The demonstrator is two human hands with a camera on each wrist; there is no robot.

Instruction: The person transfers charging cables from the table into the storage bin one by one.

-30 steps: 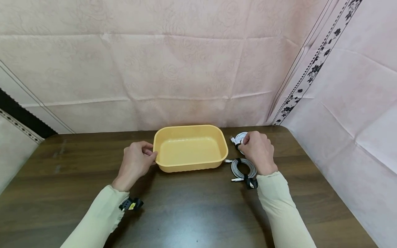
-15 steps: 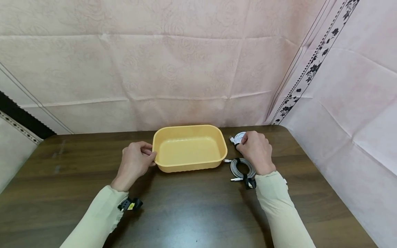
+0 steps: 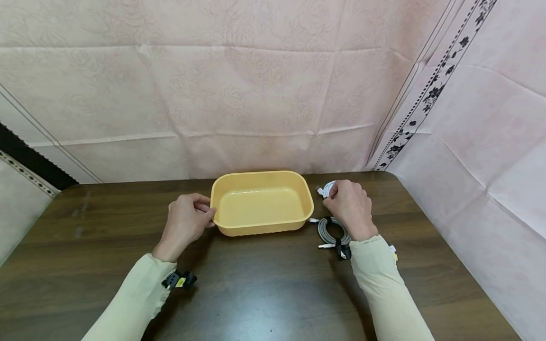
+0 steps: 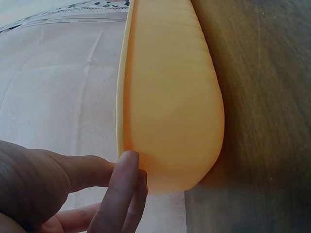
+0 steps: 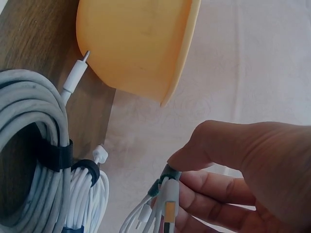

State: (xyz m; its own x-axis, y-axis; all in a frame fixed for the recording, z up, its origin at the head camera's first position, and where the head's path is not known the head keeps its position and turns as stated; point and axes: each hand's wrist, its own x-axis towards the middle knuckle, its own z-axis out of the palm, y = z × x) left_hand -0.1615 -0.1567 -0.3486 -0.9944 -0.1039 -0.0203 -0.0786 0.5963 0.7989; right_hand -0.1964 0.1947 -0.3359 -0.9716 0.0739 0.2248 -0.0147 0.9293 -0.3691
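A yellow plastic tray stands at the back of the wooden table. My left hand pinches its left end, with fingertips right at the rim in the left wrist view. To the tray's right, my right hand pinches a white cable bundle by its dark strap, between thumb and fingers; the head view hides that bundle behind the hand. Another white coiled cable lies beside it, with a black strap. Nearer me rests a thicker grey coiled cable, also strapped.
Pale floral cloth hangs right behind the table's back edge and along its right side. The brown wooden table reaches toward me from the tray. Each wrist wears a small camera, the left one black.
My right hand has shifted slightly left and covers more of the white cable in the head view. The left hand and the tray stay where they were.
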